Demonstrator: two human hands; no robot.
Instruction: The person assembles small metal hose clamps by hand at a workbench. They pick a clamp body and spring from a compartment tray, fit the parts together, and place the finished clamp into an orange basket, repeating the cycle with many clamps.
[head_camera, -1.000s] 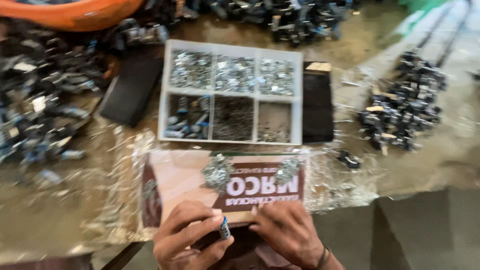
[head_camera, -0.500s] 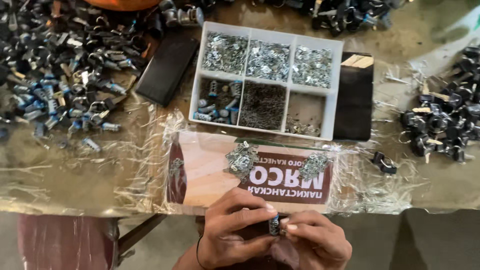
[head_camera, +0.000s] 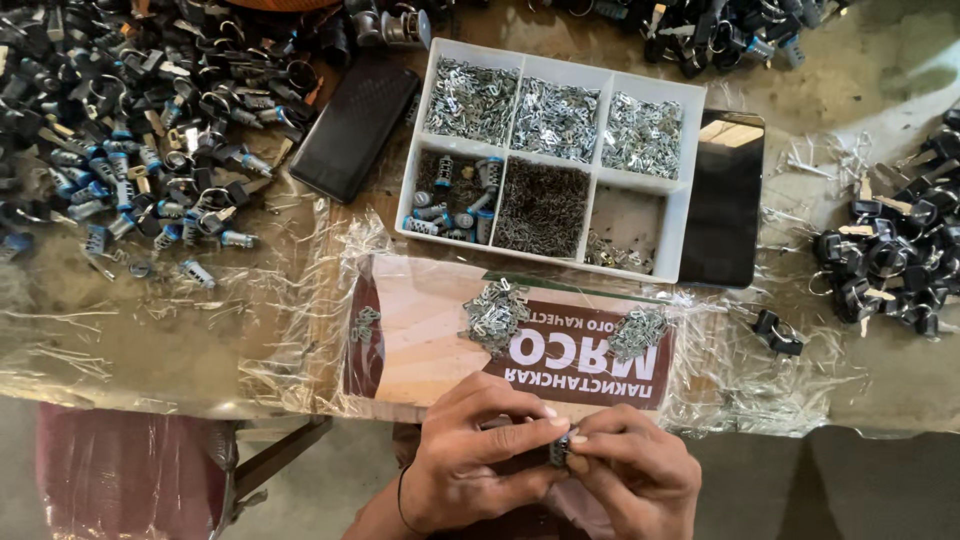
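Both the left hand (head_camera: 470, 460) and the right hand (head_camera: 630, 470) pinch one small lock cylinder (head_camera: 558, 450) between their fingers just below the tabletop (head_camera: 150, 340) edge, steadying it close to the metal clip piles (head_camera: 495, 318).

I see both hands meet just below the printed board (head_camera: 430, 340): my left hand (head_camera: 470, 465) and right hand (head_camera: 635, 470) pinch a small lock cylinder (head_camera: 558, 447) between fingertips. Two heaps of metal clips (head_camera: 495, 315) lie on that board; above it sits a white compartment tray (head_camera: 690, 200).
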